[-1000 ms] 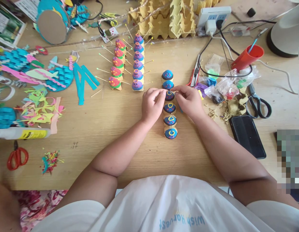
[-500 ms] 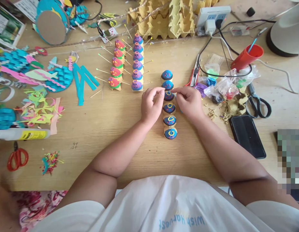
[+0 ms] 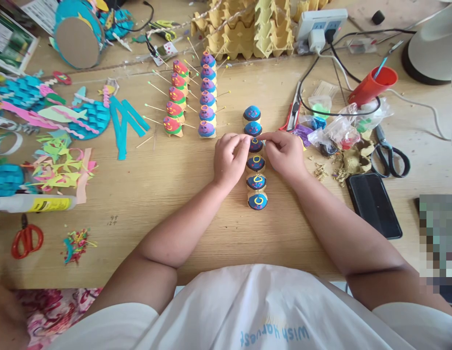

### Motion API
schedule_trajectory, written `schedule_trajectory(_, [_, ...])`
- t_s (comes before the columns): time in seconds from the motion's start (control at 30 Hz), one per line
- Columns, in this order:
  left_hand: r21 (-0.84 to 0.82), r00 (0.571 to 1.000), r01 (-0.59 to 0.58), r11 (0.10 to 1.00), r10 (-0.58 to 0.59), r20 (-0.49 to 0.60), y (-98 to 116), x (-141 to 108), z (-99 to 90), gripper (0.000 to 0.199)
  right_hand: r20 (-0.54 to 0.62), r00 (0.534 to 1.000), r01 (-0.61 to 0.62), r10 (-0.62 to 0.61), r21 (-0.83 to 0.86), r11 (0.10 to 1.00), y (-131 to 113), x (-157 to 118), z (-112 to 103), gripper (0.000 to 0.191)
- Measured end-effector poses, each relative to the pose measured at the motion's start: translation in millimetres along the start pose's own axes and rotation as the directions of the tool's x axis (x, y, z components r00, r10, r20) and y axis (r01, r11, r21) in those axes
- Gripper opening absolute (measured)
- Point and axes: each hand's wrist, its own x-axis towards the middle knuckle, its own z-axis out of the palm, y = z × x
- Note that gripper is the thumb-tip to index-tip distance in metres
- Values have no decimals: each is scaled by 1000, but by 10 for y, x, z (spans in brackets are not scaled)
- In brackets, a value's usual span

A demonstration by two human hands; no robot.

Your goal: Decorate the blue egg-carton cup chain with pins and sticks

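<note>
Blue-capped carton strip [image 3: 256, 183]: where?

On the desk [image 3: 163, 170] straight ahead of me, running away from me, between my hands.

Nearest clutter?

Snippet pile [image 3: 78, 245] by the desk edge, left; red-handled scissors [image 3: 27, 238] past it. Phone [image 3: 374, 205] on my right.

Hands?

Left hand [image 3: 230, 155] and right hand [image 3: 285, 154] nearly meet above the third cap from the far end, partly blocking it. Left thumb and index close together, right index pointing in. Can't tell if either's clamped on anything, too small.

Further out?

Right: black-handled scissors [image 3: 384, 145], plastic bags [image 3: 340, 129] with a black cable [image 3: 335, 115] looped across, cutter [image 3: 294, 113], red cup [image 3: 375, 87]. Left: purple row [image 3: 208, 99], red row [image 3: 178, 95], thin sticks [image 3: 160, 89] jutting sideways.

Back?

Egg trays [image 3: 244, 29], power strip [image 3: 322, 18] beside.
</note>
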Motion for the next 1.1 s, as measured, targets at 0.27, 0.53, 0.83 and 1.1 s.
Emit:
schedule_trajectory(0.27, [54, 1000, -25, 998, 25, -1, 15, -8, -1, 54, 19, 999, -28, 28, -18, 999, -14, 1, -1, 39])
schedule_trajectory(0.53, [-15, 999, 32, 999, -32, -24, -53, 8, 24, 51, -55, 997, -51, 47, -79, 996, 51, 40, -39, 30])
schedule_trajectory(0.83, [-36, 998, 60, 998, -60, -23, -82, 12, 51, 52, 81, 997, 24, 18, -483, 875, 41, -36, -69, 9])
schedule_trajectory(1.1, [-86, 999, 46, 995, -47, -16, -113, 23, 62, 54, 175, 980, 9, 100, -532, 846, 90, 10, -142, 8])
